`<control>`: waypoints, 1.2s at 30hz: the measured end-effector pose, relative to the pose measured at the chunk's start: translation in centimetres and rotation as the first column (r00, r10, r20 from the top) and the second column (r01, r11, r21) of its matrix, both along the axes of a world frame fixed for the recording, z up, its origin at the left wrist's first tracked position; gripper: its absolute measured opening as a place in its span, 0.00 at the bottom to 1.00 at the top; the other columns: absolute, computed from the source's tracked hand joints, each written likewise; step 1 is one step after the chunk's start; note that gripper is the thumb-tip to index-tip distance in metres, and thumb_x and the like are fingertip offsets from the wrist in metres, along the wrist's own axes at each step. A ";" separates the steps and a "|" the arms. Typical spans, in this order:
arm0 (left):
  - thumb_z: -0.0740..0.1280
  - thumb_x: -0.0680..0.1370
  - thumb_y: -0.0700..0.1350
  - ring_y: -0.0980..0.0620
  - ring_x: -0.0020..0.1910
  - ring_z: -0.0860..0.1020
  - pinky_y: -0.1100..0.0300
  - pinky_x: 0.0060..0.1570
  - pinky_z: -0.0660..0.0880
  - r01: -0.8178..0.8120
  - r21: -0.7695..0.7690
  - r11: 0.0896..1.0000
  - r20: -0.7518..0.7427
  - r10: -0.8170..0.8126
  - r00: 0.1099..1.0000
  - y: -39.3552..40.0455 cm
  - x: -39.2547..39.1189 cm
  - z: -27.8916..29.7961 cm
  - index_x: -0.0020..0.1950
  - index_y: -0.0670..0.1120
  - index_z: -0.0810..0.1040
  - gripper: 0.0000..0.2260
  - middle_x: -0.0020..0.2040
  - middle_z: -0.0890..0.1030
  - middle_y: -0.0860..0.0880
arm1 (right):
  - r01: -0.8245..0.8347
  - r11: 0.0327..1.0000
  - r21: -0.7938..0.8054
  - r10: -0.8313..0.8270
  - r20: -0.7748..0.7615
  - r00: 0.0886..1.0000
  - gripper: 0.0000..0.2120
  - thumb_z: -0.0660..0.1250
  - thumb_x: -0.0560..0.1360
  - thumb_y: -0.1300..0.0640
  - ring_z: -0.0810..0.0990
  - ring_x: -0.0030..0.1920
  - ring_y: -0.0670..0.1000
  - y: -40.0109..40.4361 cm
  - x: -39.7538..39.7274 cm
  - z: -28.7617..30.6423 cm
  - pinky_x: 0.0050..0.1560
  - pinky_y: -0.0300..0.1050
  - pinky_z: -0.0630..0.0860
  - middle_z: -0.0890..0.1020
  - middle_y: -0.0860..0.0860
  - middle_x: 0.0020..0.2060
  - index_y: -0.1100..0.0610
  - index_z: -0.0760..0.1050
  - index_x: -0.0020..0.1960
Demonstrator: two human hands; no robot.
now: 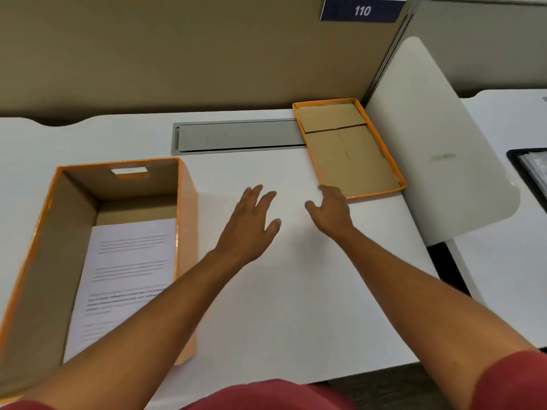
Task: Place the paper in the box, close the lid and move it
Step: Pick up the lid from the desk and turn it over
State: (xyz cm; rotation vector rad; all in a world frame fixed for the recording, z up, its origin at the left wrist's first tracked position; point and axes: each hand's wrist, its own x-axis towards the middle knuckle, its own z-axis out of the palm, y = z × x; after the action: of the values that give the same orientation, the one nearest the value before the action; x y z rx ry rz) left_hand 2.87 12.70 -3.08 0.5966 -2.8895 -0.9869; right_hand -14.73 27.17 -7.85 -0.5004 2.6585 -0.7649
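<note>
An orange cardboard box point(186, 232) stands open at the left of the white desk. A printed sheet of paper point(124, 267) lies flat on its bottom. The orange lid point(396, 167) lies upside down at the back right, brown inside facing up. My left hand point(251, 223) hovers over the desk's middle, fingers spread, holding nothing. My right hand point(331, 211) is open too, its fingertips at the lid's near left corner; I cannot tell whether they touch it.
A grey cable-tray cover point(236, 136) is set into the white desk point(281, 306) behind my hands. A beige partition point(177, 54) backs the desk, a white divider panel point(438, 149) bounds it on the right. A dark folder point(532, 170) lies on the neighbouring desk.
</note>
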 end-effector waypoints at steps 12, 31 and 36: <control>0.59 0.85 0.58 0.44 0.83 0.57 0.47 0.78 0.60 -0.053 0.119 0.992 0.231 0.024 0.973 3.4 -4.9 -4.8 0.83 0.50 0.61 0.27 0.84 0.60 0.46 | -0.210 0.918 0.336 0.259 -0.106 0.960 0.35 0.58 0.77 0.40 0.64 0.75 0.60 3.4 -0.4 -4.1 0.76 0.70 0.48 0.71 0.55 0.72 0.57 0.62 0.79; 0.61 0.84 0.48 0.36 0.74 0.69 0.45 0.69 0.73 0.138 0.004 0.990 0.304 -0.132 0.943 6.0 -11.4 -7.9 0.80 0.43 0.67 0.24 0.85 0.56 0.42 | 0.301 0.945 0.125 -0.317 0.130 0.940 0.35 0.64 0.80 0.49 0.63 0.75 0.65 9.5 -10.6 -2.1 0.70 0.63 0.68 0.64 0.62 0.76 0.60 0.56 0.81; 0.60 0.84 0.50 0.39 0.71 0.69 0.46 0.64 0.76 0.183 -0.095 0.979 0.319 -0.144 0.937 7.4 -7.3 -9.2 0.79 0.42 0.67 0.24 0.84 0.59 0.43 | 0.283 0.958 0.042 -0.286 0.165 0.944 0.33 0.65 0.79 0.52 0.66 0.73 0.63 10.9 -7.5 -2.6 0.68 0.59 0.70 0.68 0.61 0.74 0.61 0.60 0.79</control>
State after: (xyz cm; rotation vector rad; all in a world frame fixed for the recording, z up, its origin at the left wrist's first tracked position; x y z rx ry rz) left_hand -4.41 20.12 -12.28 0.5549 -3.2971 -0.7820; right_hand -22.23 38.07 -10.46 -0.0399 2.6034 -0.8228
